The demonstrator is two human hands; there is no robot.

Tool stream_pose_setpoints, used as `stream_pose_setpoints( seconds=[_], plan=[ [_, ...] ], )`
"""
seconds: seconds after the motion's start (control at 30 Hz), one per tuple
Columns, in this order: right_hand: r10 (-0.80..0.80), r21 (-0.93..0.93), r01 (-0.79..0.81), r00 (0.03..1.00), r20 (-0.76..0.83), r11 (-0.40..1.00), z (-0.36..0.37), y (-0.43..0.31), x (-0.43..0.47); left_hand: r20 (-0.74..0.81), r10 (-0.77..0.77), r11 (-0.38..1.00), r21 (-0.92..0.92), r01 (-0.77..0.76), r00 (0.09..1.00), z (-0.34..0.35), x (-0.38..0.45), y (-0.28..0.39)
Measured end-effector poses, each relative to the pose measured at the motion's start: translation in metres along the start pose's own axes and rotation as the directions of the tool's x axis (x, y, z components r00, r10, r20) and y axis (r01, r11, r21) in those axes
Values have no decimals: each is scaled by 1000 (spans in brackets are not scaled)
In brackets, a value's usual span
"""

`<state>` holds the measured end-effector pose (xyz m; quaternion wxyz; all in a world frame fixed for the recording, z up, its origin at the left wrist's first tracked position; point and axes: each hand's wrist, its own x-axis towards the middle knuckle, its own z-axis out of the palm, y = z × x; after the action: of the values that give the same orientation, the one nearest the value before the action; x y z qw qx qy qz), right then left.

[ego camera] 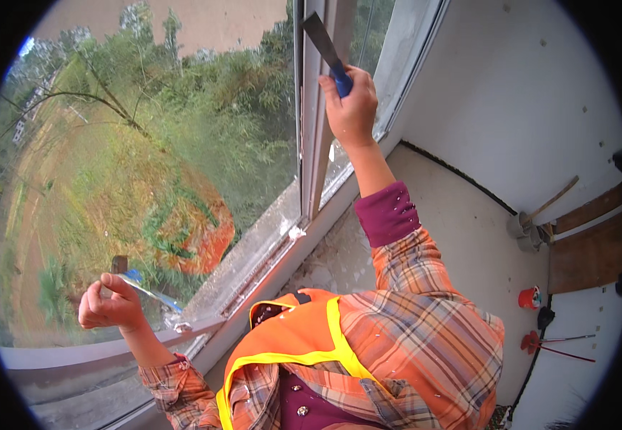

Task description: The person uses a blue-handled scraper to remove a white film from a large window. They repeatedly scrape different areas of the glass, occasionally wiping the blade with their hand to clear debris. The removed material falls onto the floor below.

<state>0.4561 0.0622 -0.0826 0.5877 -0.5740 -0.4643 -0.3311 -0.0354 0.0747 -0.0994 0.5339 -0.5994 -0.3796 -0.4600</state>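
Observation:
My right hand grips the blue handle of a putty knife at the upper middle. Its flat metal blade points up and to the left, in front of the vertical window frame. At the lower left my left hand is raised by the large window pane, fingers curled in. A thin blue and whitish strip runs from near its thumb to the lower window frame; whether the fingers hold it is not clear. White crumpled bits lie on the frame's lower corner, with pale debris along the track.
The sill runs diagonally in front of my body. Behind it is a stained floor. Along the far white wall stand metal buckets, brown boards, a red bucket and a red-headed tool with thin handles.

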Motion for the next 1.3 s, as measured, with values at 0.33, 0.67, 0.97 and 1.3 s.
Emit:
stream_pose_setpoints(
  seconds=[0.33,0.67,0.97,1.3],
  plan=[
    [81,16,-81,997,-11,997,0,11,6,31,-1,999,52,-1,1000,-1,-3,6],
    [63,36,-91,878,474,995,-73,-94,-36,179,-132,944,-276,179,975,-19,43,71],
    [-118,397,-315,637,762,862,-80,-134,-57,838,470,-616,86,783,278,-19,79,226],
    [0,380,-406,684,730,831,-48,-143,-20,859,171,-241,-438,866,482,-17,64,230]
  ],
)
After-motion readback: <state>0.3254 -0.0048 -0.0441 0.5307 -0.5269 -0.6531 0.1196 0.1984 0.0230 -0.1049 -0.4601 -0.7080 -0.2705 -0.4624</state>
